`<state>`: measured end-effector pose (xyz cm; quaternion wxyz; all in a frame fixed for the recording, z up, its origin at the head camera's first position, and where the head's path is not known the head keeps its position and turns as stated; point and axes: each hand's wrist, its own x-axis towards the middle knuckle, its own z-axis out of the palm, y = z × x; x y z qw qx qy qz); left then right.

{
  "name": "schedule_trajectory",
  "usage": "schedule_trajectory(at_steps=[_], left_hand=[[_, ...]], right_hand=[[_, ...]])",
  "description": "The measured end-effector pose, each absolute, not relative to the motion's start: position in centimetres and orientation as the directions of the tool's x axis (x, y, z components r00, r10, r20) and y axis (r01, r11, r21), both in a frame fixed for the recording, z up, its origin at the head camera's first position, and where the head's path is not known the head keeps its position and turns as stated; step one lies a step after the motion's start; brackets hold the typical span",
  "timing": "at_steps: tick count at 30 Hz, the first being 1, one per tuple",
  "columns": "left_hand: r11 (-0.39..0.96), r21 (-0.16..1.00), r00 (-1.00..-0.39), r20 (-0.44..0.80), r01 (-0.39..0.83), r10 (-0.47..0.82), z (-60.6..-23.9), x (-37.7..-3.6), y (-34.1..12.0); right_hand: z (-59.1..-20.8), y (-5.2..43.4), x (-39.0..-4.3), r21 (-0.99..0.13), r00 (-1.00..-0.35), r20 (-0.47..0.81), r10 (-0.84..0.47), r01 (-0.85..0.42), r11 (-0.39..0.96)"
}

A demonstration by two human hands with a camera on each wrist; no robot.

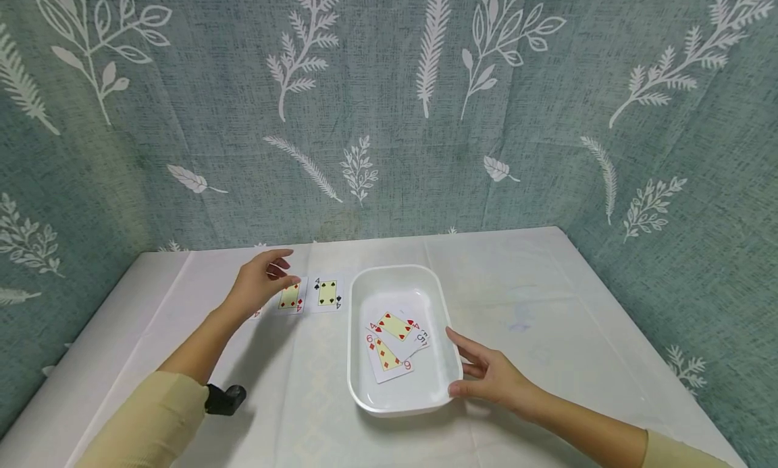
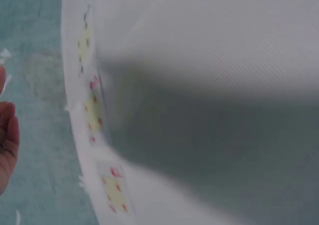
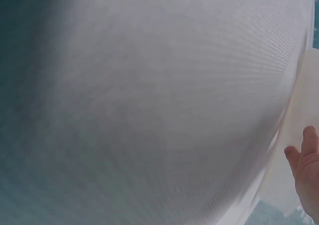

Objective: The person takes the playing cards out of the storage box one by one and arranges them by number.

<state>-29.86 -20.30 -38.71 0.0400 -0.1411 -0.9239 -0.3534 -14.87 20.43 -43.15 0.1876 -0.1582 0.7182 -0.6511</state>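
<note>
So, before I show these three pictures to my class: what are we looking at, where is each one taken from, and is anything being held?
No machine here: a person works with bare hands. The large picture comes from a head camera; the two blurry ones come from wrist cameras. On the white table stands a white tray holding three playing cards. Left of it lie more cards, among them a four of spades. The left hand hovers over a red card, fingers loosely curled, apparently holding nothing. The right hand rests open against the tray's side.
</note>
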Motion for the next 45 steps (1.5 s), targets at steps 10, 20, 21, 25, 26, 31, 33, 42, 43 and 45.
schedule_trajectory(at_steps=[10, 20, 21, 25, 26, 31, 33, 42, 43, 45], left_hand=[[0.617, 0.713, -0.93, 0.139, 0.333, 0.34, -36.5, -29.5, -16.4], [0.515, 0.731, -0.853, 0.179, 0.449, 0.49, -35.0, -27.9, -12.7], [0.511, 0.729, -0.846, 0.177, 0.456, 0.502, -35.0, -27.8, -12.4], [0.502, 0.724, -0.824, 0.161, 0.472, 0.543, -35.1, -27.6, -11.4], [0.501, 0.722, -0.819, 0.158, 0.477, 0.552, -35.2, -27.6, -11.2], [0.498, 0.704, -0.786, 0.14, 0.507, 0.602, -35.8, -27.7, -9.9], [0.499, 0.691, -0.769, 0.13, 0.523, 0.626, -36.1, -27.7, -9.5], [0.462, 0.67, -0.683, 0.091, 0.58, 0.725, -38.1, -28.0, -7.6], [0.456, 0.672, -0.673, 0.086, 0.583, 0.734, -38.2, -28.1, -7.5], [0.456, 0.669, -0.658, 0.065, 0.586, 0.75, -38.6, -28.1, -7.1]], right_hand=[[-43.1, 20.3, -14.8, -0.993, -0.883, -0.073, -0.464, 0.022, 0.114], [-43.1, 20.3, -14.9, -0.995, -0.879, -0.061, -0.474, 0.015, 0.101], [-43.1, 20.3, -14.9, -0.995, -0.878, -0.06, -0.475, 0.014, 0.101], [-43.1, 20.3, -14.9, -0.994, -0.877, -0.061, -0.476, 0.012, 0.105], [-43.1, 20.3, -14.9, -0.994, -0.877, -0.061, -0.476, 0.013, 0.104], [-43.1, 20.3, -14.8, -0.996, -0.877, -0.064, -0.476, 0.023, 0.091], [-43.2, 20.3, -14.8, -0.996, -0.877, -0.066, -0.476, 0.028, 0.087], [-43.2, 20.3, -14.8, -0.997, -0.876, -0.067, -0.478, 0.035, 0.074], [-43.2, 20.3, -14.8, -0.997, -0.876, -0.067, -0.478, 0.036, 0.074], [-43.3, 20.3, -14.8, -0.996, -0.878, -0.068, -0.475, 0.036, 0.076]])
